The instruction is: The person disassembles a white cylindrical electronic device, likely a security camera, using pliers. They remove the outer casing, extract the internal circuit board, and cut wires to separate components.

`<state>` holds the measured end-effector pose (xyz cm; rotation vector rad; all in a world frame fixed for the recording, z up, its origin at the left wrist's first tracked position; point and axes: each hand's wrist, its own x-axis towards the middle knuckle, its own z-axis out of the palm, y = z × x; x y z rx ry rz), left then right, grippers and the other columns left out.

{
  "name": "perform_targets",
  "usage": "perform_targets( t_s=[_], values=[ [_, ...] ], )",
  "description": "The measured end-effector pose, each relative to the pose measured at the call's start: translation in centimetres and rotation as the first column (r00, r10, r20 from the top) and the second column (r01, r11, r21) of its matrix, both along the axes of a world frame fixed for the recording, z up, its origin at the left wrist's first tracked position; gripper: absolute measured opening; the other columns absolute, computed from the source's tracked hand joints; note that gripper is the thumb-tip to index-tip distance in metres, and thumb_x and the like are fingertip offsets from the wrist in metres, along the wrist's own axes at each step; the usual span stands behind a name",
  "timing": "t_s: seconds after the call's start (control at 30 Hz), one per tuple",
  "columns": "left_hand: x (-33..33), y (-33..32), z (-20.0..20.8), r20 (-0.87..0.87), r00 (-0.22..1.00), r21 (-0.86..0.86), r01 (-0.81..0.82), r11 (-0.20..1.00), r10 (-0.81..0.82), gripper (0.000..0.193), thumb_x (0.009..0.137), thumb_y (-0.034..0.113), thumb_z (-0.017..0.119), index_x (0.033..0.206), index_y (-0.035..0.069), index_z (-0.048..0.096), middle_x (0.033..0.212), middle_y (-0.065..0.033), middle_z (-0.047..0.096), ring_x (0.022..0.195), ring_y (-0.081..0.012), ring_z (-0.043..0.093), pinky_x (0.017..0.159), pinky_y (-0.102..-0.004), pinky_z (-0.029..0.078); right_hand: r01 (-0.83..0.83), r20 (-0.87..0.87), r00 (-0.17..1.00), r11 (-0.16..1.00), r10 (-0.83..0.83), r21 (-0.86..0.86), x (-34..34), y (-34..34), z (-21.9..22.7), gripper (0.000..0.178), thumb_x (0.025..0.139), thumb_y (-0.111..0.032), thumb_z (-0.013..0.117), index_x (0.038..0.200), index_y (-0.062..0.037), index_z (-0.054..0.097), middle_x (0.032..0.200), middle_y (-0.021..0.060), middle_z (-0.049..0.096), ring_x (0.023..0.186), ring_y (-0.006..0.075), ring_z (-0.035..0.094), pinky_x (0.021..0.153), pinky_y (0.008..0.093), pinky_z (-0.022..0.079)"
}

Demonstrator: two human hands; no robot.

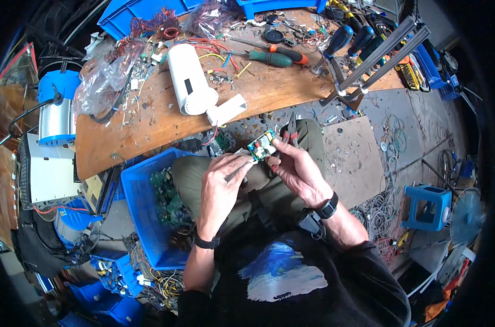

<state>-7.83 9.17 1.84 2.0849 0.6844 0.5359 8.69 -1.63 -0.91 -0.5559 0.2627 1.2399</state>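
Above my lap a small green circuit board (263, 146) with several components is held between my two hands. My left hand (223, 179) is closed, its fingertips pinching the board's left edge. My right hand (302, 170) has thumb and fingers at the board's right end and also grips red-handled pliers (292, 131), whose jaws point away from me. The palm and part of the pliers' handles are hidden. On the wooden bench beyond, a white cylindrical camera housing (188, 79) lies with its bracket (227, 110) toward me.
A blue crate (144, 212) of green circuit boards stands left of my legs. Screwdrivers (272, 58), wires and scraps litter the bench (133, 136). A metal frame (378, 57) rises at its right end. Cable heaps (375, 215) and a blue stool (426, 207) are at right.
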Motion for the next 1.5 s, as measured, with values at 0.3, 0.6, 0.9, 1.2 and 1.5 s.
perform_targets(
  t_s=[0.3,0.6,0.9,1.2,1.5],
  values=[
    [-0.5,-0.5,0.1,0.072,0.997,0.019,-0.014,1.000,0.013,0.018,0.090,0.007,0.072,0.107,0.003,0.076,0.109,-0.0113,0.075,0.109,-0.0285,0.065,0.097,-0.0381,0.051,-0.014,0.013,1.000,0.998,0.014,0.053,0.1,-0.3,-0.3,0.013,0.099,-0.005,0.066,0.108,-0.0116,0.059,0.108,0.0075,0.064,0.080,0.0190,0.061,0.063,0.0295,0.051],
    [-1.1,-0.2,-0.3,-0.004,0.999,-0.180,0.050,0.982,-0.052,0.024,0.093,0.014,0.072,0.115,0.004,0.075,0.114,-0.0105,0.073,0.114,-0.0238,0.065,0.102,-0.0370,0.048,-0.030,0.091,0.995,0.999,0.032,-0.027,0.1,-0.3,0.3,0.013,0.098,-0.007,0.068,0.106,-0.0061,0.059,0.099,0.0062,0.065,0.073,0.0164,0.060,0.063,0.0297,0.051],
    [-1.3,1.5,0.9,0.086,0.996,-0.222,-0.009,0.975,0.028,0.036,0.094,0.014,0.073,0.126,0.000,0.068,0.127,-0.0121,0.069,0.121,-0.0204,0.062,0.105,-0.0359,0.046,-0.074,0.629,0.758,0.981,0.172,-0.178,0.7,-0.2,2.4,0.023,0.092,-0.012,0.077,0.104,-0.0044,0.059,0.085,-0.0002,0.063,0.069,0.0084,0.057,0.062,0.0242,0.047],
    [0.3,1.4,-0.1,0.130,0.990,-0.510,0.109,0.853,-0.048,0.039,0.096,0.009,0.071,0.131,0.000,0.058,0.112,-0.0087,0.071,0.103,-0.0147,0.069,0.089,-0.0290,0.056,-0.183,0.849,0.368,0.925,0.379,-0.334,1.4,0.4,3.6,0.029,0.097,-0.027,0.072,0.106,-0.0036,0.057,0.086,-0.0021,0.059,0.074,0.0051,0.053,0.065,0.0243,0.046],
    [-0.8,0.8,-2.6,0.403,0.861,-0.724,0.092,0.684,0.311,0.028,0.097,-0.009,0.056,0.120,0.005,0.052,0.119,-0.0142,0.068,0.114,-0.0291,0.068,0.100,-0.0352,0.054,-0.481,0.682,0.517,0.835,0.517,-0.269,1.3,-4.5,3.2,0.025,0.089,0.000,0.054,0.112,-0.0069,0.047,0.086,0.0015,0.052,0.075,0.0095,0.053,0.063,0.0270,0.042]
  ],
)
